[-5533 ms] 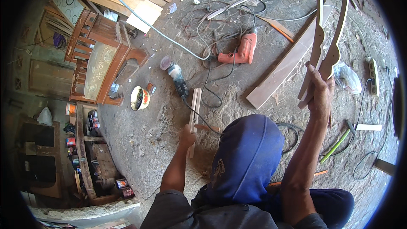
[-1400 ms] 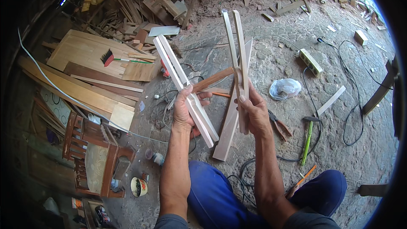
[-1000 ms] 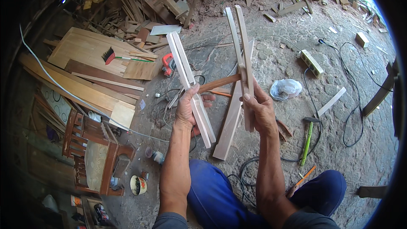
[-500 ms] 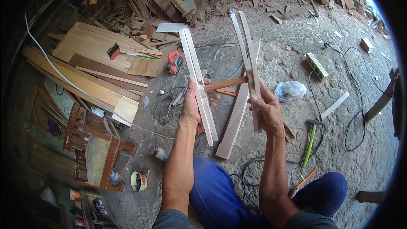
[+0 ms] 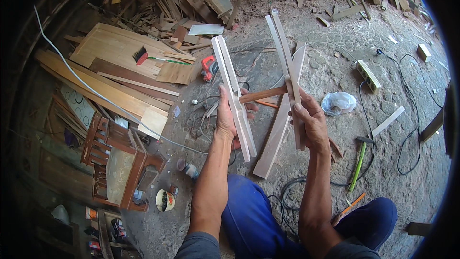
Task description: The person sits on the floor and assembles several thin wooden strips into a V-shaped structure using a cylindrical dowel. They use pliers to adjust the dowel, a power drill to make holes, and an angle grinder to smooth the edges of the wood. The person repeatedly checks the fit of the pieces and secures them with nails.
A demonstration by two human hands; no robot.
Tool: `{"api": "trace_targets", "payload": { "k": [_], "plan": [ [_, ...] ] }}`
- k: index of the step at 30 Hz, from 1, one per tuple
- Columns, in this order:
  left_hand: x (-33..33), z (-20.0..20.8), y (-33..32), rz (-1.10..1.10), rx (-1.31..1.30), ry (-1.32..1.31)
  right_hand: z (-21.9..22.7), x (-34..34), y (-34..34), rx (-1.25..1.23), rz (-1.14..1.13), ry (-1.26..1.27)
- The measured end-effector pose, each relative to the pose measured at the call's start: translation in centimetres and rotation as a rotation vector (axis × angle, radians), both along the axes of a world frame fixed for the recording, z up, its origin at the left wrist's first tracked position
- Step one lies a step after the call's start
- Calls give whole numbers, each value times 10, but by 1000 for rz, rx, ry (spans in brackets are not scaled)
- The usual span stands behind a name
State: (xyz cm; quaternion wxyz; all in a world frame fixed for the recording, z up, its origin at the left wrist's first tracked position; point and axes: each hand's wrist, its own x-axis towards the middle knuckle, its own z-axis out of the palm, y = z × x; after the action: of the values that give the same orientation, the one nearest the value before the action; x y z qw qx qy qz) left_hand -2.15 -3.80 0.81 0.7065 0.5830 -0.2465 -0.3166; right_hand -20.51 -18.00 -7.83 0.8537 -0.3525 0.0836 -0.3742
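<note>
Between my hands is an H-shaped wooden frame: two long pale grooved strips joined by a brown wooden crosspiece. My left hand supports the left grooved strip near the joint, its thumb upright along the near side and fingers reaching behind. My right hand grips the right grooved strip just below its joint, thumb on the front face. Under the frame, a wider pale board lies slanted on the ground, partly covered by the right strip and hand.
To the right lie a green-handled hammer, a plastic bag, a power strip and black cables. A red power tool sits beyond my left hand. Boards, a brush, a wooden chair and a bowl are at left.
The whole scene has shifted slightly to the right in the picture. Both hands keep their hold on the frame, whose pose is nearly the same.
</note>
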Motion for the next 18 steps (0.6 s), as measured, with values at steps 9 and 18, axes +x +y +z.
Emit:
{"api": "trace_targets", "payload": {
  "k": [9,18],
  "plan": [
    [1,0,1,2,-48,13,5,-4,1,24,-3,25],
    [8,-6,0,59,-117,-127,19,-6,7,-56,-18,-21]
  ]
}}
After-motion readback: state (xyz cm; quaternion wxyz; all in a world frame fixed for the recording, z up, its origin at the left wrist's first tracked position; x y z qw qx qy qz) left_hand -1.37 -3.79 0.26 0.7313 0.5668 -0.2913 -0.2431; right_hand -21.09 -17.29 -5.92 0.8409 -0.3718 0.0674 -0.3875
